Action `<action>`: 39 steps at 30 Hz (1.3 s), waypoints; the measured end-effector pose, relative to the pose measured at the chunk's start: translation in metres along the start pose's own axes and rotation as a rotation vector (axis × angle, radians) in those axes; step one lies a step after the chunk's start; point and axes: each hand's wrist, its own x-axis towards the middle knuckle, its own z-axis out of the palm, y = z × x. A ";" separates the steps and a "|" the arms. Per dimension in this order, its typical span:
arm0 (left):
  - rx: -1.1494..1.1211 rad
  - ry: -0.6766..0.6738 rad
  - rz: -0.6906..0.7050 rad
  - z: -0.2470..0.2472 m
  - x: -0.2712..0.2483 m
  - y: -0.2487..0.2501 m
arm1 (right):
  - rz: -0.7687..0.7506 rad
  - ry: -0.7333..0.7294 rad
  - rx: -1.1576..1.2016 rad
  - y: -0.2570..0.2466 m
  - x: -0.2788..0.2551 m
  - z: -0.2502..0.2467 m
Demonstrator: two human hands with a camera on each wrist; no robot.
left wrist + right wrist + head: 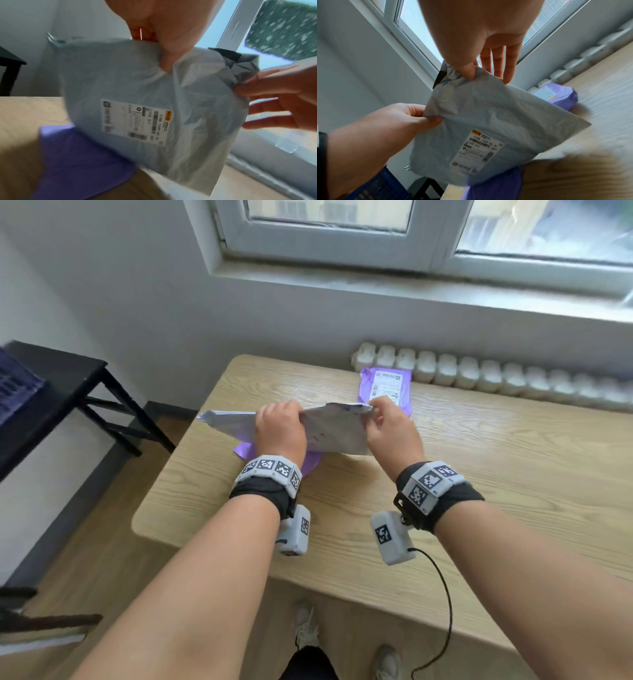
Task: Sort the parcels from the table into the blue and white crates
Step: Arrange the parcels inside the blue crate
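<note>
A grey plastic mailer parcel (329, 433) with a white shipping label (135, 121) is held up above the wooden table (479, 481). My left hand (279, 426) grips its upper edge, thumb (167, 58) pressed into the plastic. My right hand (383, 422) pinches the crumpled top corner (453, 75) between thumb and forefinger, its other fingers (503, 63) straight. A purple parcel (308, 465) lies on the table under the grey one. A second purple parcel (385, 388) with a label lies at the table's far edge. A blue crate (15, 385) sits on a black side table at left.
A white radiator (496, 378) runs along the wall behind the table, under a window (376, 227). The black side table (61, 385) stands left of the wooden one, with floor between them. My feet (308, 628) are at the table's near edge.
</note>
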 end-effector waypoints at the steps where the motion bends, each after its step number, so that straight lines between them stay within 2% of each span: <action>1: -0.003 0.022 0.011 -0.005 0.000 0.016 | -0.005 0.016 0.012 0.003 -0.005 -0.013; 7: -0.092 0.130 0.061 -0.020 -0.011 0.107 | 0.058 0.132 0.028 0.035 -0.027 -0.085; 11: -0.155 -0.043 -0.020 -0.025 -0.027 0.157 | 0.081 0.173 0.025 0.057 -0.042 -0.121; 16: -0.255 -0.196 -0.104 -0.003 -0.049 0.187 | 0.136 0.180 -0.015 0.086 -0.053 -0.142; 20: -0.258 -0.320 -0.143 0.024 -0.062 0.189 | 0.184 0.105 -0.110 0.118 -0.057 -0.141; 23: -0.210 -0.390 -0.097 0.047 -0.069 0.184 | 0.226 0.064 -0.185 0.144 -0.057 -0.135; 26: -0.153 -0.398 -0.045 0.063 -0.074 0.178 | 0.238 0.050 -0.248 0.163 -0.052 -0.128; 29: -0.086 -0.434 -0.007 0.075 -0.079 0.168 | 0.253 0.028 -0.229 0.175 -0.043 -0.117; 34: -0.016 -0.662 0.003 0.102 -0.083 0.145 | 0.303 0.040 -0.159 0.184 -0.036 -0.094; 39: 0.057 -0.897 -0.015 0.127 -0.089 0.127 | 0.419 -0.150 -0.189 0.203 -0.055 -0.070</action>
